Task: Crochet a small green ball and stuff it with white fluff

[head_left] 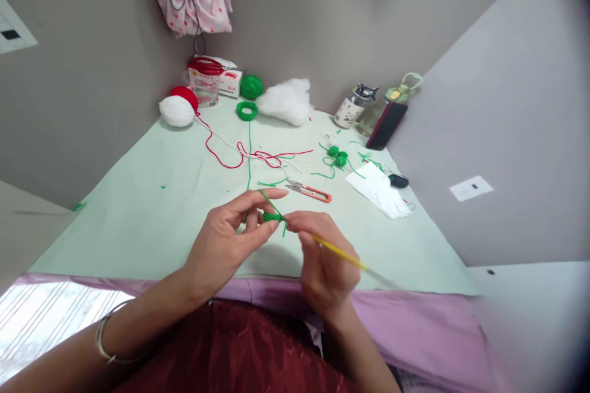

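The left hand (225, 234) pinches green crochet (271, 217), the right hand (328, 271) a yellow tool (340, 250).

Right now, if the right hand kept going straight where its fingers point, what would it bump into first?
The right hand would probably bump the small green yarn piece first, held in the left hand. They look very close, but one view can't show the exact gap.

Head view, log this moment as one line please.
left hand: pinching green yarn piece | right hand: holding yellow tool | orange snips: on table, beyond hands
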`<act>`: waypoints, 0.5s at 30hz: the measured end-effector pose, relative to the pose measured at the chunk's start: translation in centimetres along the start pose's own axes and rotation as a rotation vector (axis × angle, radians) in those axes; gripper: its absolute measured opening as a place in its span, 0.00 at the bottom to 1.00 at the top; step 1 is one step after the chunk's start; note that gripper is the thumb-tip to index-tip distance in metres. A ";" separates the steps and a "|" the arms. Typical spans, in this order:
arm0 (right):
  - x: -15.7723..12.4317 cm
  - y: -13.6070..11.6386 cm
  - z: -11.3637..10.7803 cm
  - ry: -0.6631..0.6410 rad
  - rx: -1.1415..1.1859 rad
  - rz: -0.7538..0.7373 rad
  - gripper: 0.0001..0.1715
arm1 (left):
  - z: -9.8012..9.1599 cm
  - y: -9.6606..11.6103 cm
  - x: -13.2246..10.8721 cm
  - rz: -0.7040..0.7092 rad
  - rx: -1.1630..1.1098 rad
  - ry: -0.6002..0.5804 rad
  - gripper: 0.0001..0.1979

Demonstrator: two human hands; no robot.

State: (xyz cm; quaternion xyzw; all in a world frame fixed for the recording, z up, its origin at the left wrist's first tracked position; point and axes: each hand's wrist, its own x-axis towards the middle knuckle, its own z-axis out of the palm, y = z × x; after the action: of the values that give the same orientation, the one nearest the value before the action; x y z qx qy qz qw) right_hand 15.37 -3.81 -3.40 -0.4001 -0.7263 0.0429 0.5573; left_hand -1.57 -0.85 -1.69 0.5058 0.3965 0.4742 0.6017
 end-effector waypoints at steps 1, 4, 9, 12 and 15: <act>-0.3 0.2 0.3 0.012 -0.096 -0.078 0.18 | 0.1 0.0 0.0 -0.020 -0.053 -0.005 0.20; -0.7 0.5 0.8 0.087 -0.208 -0.170 0.21 | 0.2 0.0 0.3 -0.202 -0.296 -0.105 0.24; 0.7 0.2 0.3 0.196 0.315 0.204 0.15 | -0.1 0.6 0.8 -0.317 -0.459 -0.137 0.21; 1.5 0.0 0.3 0.135 0.427 0.283 0.12 | 0.0 0.7 0.7 -0.201 -0.392 -0.154 0.20; 1.3 -0.2 0.6 0.096 0.315 0.266 0.14 | 0.4 0.5 0.5 -0.127 -0.306 -0.125 0.19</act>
State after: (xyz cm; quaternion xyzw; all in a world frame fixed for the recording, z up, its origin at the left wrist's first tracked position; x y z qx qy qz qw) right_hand 14.69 -2.89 -2.56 -0.4021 -0.6239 0.2101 0.6364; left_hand -1.12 -0.47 -1.17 0.4107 0.3127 0.4580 0.7238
